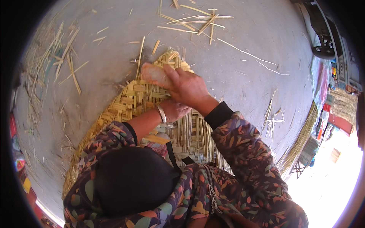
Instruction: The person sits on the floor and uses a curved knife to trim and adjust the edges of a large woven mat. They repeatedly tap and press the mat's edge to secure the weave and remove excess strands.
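Observation:
A woven mat (122, 107) of yellow split strips lies on the floor and runs under my arms, narrowing to a tip at the far end. My right hand (187, 86) is closed on a pale reddish block (155, 76), perhaps a piece of brick or stone, held over the mat near its tip. Just nearer, my left hand (174, 109), with a pale bangle (162, 114) on the wrist, rests on the weave. Its fingers are partly hidden under the right hand. Loose strip ends (190, 131) spread along the mat's right side.
Cut strips (205, 24) lie on the grey floor (247, 57) ahead, and more scraps (70, 64) are scattered at the left. A long bundle of thin stalks (304, 133) lies at the right. Beyond it stands a dark frame with a round wheel (324, 51).

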Action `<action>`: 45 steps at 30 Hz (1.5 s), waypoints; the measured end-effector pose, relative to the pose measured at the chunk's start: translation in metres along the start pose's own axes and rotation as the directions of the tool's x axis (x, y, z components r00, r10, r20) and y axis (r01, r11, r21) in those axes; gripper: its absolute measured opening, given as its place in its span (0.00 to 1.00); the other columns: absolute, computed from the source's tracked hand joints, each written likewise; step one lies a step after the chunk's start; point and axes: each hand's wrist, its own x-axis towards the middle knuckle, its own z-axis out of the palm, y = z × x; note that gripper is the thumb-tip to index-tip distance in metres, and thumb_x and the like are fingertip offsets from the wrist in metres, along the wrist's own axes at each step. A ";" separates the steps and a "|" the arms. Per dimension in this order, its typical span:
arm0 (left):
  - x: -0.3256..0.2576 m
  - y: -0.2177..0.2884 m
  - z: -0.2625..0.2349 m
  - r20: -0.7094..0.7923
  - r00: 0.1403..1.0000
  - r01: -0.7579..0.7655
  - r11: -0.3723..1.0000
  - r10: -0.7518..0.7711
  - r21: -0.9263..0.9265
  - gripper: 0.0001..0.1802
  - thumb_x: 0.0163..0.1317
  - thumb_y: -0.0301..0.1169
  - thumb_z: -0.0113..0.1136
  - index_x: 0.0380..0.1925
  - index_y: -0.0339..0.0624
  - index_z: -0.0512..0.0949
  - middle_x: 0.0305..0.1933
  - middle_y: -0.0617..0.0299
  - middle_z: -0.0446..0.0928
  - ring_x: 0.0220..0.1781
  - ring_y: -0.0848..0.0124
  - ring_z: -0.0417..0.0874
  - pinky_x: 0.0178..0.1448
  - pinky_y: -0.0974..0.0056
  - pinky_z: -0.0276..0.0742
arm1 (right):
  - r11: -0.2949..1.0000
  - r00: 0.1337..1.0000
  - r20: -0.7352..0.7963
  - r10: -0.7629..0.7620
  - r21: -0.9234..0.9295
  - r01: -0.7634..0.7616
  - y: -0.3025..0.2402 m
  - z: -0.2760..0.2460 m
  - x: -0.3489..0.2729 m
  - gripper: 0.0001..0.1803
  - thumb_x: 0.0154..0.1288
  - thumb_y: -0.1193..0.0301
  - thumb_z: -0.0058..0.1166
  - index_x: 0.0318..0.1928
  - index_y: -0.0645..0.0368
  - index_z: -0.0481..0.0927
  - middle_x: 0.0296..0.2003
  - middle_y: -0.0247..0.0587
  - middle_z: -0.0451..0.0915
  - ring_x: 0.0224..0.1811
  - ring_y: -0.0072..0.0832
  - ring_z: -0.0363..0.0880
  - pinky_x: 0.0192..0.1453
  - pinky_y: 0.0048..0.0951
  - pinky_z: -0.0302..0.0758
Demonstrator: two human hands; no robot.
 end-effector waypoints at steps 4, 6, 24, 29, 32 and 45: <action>0.001 -0.002 -0.012 -0.021 0.960 -0.262 0.924 0.279 0.278 0.16 0.54 0.33 0.57 0.42 0.40 0.82 0.51 0.59 0.78 0.60 0.60 0.75 0.64 0.55 0.73 | 0.999 0.997 -0.066 0.030 0.016 -0.029 0.000 -0.025 0.006 0.38 0.52 0.63 0.66 0.65 0.50 0.67 0.38 0.47 0.80 0.37 0.45 0.83 0.38 0.42 0.81; 0.004 -0.003 -0.015 -0.005 0.941 -0.319 0.892 0.338 0.320 0.16 0.52 0.33 0.58 0.41 0.39 0.82 0.50 0.59 0.78 0.59 0.60 0.75 0.64 0.56 0.73 | 1.000 0.983 -0.182 0.009 0.026 -0.005 -0.006 -0.057 0.016 0.42 0.50 0.64 0.70 0.67 0.52 0.67 0.40 0.49 0.81 0.38 0.44 0.85 0.40 0.40 0.83; 0.005 -0.002 -0.014 0.008 0.946 -0.312 0.900 0.325 0.305 0.17 0.55 0.31 0.56 0.44 0.37 0.80 0.52 0.57 0.77 0.60 0.62 0.74 0.66 0.57 0.72 | 0.979 0.941 -0.277 0.193 0.117 -0.167 0.000 -0.065 0.042 0.46 0.52 0.60 0.69 0.70 0.53 0.62 0.51 0.55 0.80 0.49 0.45 0.84 0.50 0.40 0.81; 0.006 -0.002 -0.015 -0.033 0.942 -0.314 0.909 0.335 0.276 0.13 0.53 0.30 0.58 0.38 0.38 0.81 0.48 0.58 0.77 0.58 0.62 0.75 0.65 0.57 0.73 | 0.991 0.903 -0.429 -0.015 0.113 0.070 -0.017 -0.077 0.018 0.48 0.50 0.60 0.73 0.70 0.55 0.63 0.47 0.53 0.81 0.45 0.43 0.86 0.42 0.38 0.84; 0.007 0.001 -0.018 -0.030 0.943 -0.314 0.913 0.333 0.259 0.13 0.53 0.31 0.58 0.39 0.38 0.81 0.48 0.58 0.77 0.58 0.62 0.74 0.65 0.57 0.73 | 0.997 0.985 -0.171 0.032 -0.068 -0.045 -0.021 -0.023 0.023 0.43 0.53 0.59 0.67 0.69 0.51 0.62 0.41 0.48 0.80 0.37 0.46 0.84 0.36 0.40 0.82; 0.002 -0.003 -0.004 -0.045 0.994 -0.104 0.995 0.104 -0.004 0.14 0.60 0.34 0.57 0.44 0.40 0.79 0.54 0.57 0.76 0.61 0.60 0.74 0.65 0.56 0.72 | 0.947 0.920 -0.343 -0.190 0.185 0.264 -0.044 -0.075 0.032 0.43 0.50 0.65 0.69 0.68 0.52 0.65 0.39 0.45 0.78 0.36 0.43 0.82 0.37 0.40 0.80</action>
